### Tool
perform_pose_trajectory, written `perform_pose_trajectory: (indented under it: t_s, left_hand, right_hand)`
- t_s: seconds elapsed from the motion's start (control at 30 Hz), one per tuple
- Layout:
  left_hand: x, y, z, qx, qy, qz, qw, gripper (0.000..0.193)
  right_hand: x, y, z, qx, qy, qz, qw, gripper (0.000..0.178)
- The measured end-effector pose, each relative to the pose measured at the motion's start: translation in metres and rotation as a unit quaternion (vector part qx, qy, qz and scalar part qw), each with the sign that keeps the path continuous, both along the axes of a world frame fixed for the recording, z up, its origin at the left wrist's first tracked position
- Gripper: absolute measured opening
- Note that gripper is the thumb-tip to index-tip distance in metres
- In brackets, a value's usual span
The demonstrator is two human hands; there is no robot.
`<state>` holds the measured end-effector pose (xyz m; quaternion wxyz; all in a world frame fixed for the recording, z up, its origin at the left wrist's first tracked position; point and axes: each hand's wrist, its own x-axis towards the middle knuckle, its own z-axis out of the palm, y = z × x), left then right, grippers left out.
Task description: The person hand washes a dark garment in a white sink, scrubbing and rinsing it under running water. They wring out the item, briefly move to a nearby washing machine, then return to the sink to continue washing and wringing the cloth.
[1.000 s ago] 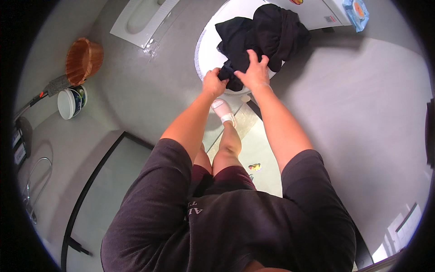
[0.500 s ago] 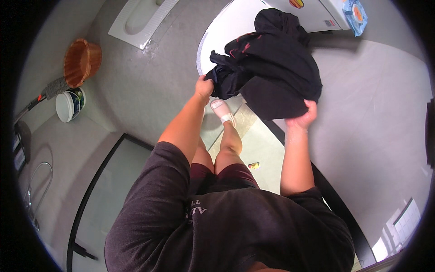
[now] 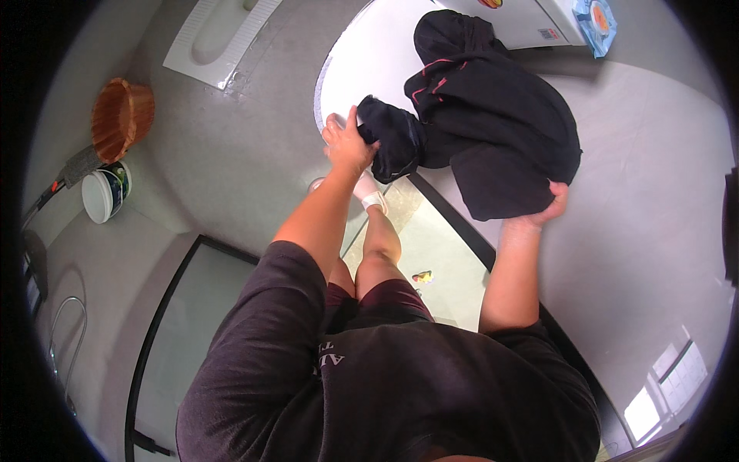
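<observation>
A black garment (image 3: 516,123) with thin red trim hangs bunched in front of me, its kind hidden by the folds. My right hand (image 3: 550,206) grips its lower right edge, fingers curled around the cloth. At the garment's left end is a rounded, dark, bunched part (image 3: 392,142). My left hand (image 3: 348,146) touches the left side of this bunch, with its fingers spread apart and the thumb against the cloth.
Behind the garment are a white curved-edged surface (image 3: 339,73) and a white box-like appliance (image 3: 531,35) with a blue packet (image 3: 594,27). A squat toilet (image 3: 219,38) lies far left. An orange-brown basket (image 3: 123,119) and white bucket (image 3: 98,196) stand left, near a glass panel (image 3: 192,308).
The garment has shifted right with my right hand. My left hand's fingers have spread from a closed grip, and the cloth beside them has bunched into a rounder shape.
</observation>
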<state>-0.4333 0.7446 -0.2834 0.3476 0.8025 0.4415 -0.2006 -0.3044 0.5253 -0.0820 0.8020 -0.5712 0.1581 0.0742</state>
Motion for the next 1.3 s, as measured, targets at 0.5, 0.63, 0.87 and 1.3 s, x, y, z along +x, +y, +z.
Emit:
perform_pose_trajectory:
  t_s: [0.5,0.63,0.87,1.3]
  left_hand:
    - [-0.149,0.059,0.013,-0.500,-0.100,0.177,0.842,0.076]
    - [-0.212,0.111,0.054,-0.533,0.042,0.159,0.830,0.062]
    - [-0.203,0.117,0.114,-0.443,0.143,0.011,0.885,0.046]
    - [-0.066,-0.067,0.216,-0.274,0.105,-0.416,0.861,0.057]
  right_hand:
    - [-0.113,-0.054,0.044,-0.463,-0.072,0.485,0.738,0.048]
    - [-0.144,-0.081,0.094,-0.528,0.103,0.536,0.651,0.049]
    - [-0.234,-0.182,0.139,-0.587,0.227,0.423,0.652,0.049]
    - [-0.434,-0.314,0.195,-0.679,0.307,0.051,0.665,0.034]
